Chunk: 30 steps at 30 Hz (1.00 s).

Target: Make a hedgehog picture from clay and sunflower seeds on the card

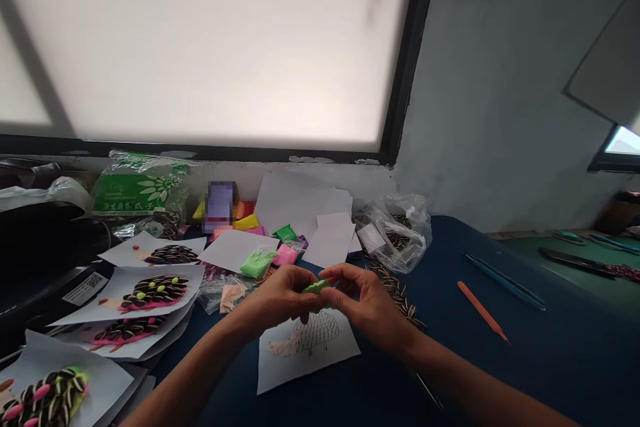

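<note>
Four seed-covered cards (155, 292) at far left, overlapping in a pile. Behind them, one clear bag (135, 187) with a green printed panel; cannot tell how full. Farther right, one white sheet (235, 247) among several small packets of coloured clay (286, 253), including one clear packet (257, 263) with bright green clay inside and, nearer, one small bag (233, 296) with a pale peach lump. Left hand (285, 293): forearm slanting up from the lower left, fingers curled, thumb and index finger pinched together on a piece of light green clay (315, 287). Hangs in mid-air between both hands, above one drawing (310, 373) of a round-bodied animal, flat on the dark blue table (440, 320), with pale peach at its left end. Right hand (370, 303): forearm slanting up from the lower right, thumb and index finger closed on the right end of the same clay. Just beyond, many loose striped seeds (393, 283) and one crumpled plastic bag (417, 243) with more seeds inside. Near the right forearm, one thin metal rod (429, 390). Farther right, one orange tool (483, 312) and one slender blue tool (503, 280). At far right, on a green table (600, 297), one dark-bladed tool (580, 263) with a patterned handle.
</note>
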Each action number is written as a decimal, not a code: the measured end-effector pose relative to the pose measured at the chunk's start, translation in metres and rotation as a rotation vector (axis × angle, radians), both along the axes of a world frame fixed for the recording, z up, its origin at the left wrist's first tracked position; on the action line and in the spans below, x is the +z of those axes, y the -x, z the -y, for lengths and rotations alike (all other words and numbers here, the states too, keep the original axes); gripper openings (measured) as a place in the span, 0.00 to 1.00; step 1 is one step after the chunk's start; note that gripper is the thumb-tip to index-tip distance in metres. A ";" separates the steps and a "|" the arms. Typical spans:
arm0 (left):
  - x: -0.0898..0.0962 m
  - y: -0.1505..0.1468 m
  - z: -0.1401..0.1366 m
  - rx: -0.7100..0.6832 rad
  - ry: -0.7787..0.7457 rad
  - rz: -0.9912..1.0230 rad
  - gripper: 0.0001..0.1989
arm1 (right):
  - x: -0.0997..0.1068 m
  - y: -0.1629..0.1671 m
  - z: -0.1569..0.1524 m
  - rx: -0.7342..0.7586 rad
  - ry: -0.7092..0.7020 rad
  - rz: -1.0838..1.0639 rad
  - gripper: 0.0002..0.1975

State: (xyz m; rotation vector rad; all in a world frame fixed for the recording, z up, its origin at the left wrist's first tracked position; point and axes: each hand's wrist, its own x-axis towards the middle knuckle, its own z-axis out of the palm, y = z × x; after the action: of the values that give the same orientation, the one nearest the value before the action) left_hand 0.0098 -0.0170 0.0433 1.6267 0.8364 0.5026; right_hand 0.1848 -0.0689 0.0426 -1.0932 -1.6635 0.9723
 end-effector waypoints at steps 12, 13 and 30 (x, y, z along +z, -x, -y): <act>0.003 0.007 -0.003 -0.033 0.093 0.092 0.17 | 0.000 -0.003 -0.002 -0.108 -0.039 0.023 0.12; 0.002 0.007 -0.003 -0.031 0.089 0.077 0.17 | -0.001 -0.003 -0.002 -0.104 -0.047 0.047 0.13; 0.003 0.001 0.002 -0.003 0.124 0.083 0.15 | -0.004 -0.002 -0.002 -0.011 0.019 -0.005 0.12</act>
State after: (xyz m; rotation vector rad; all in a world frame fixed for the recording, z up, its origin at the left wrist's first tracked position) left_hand 0.0084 -0.0185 0.0462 1.4842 0.7878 0.5028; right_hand 0.1867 -0.0670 0.0382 -1.1106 -1.6456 0.9854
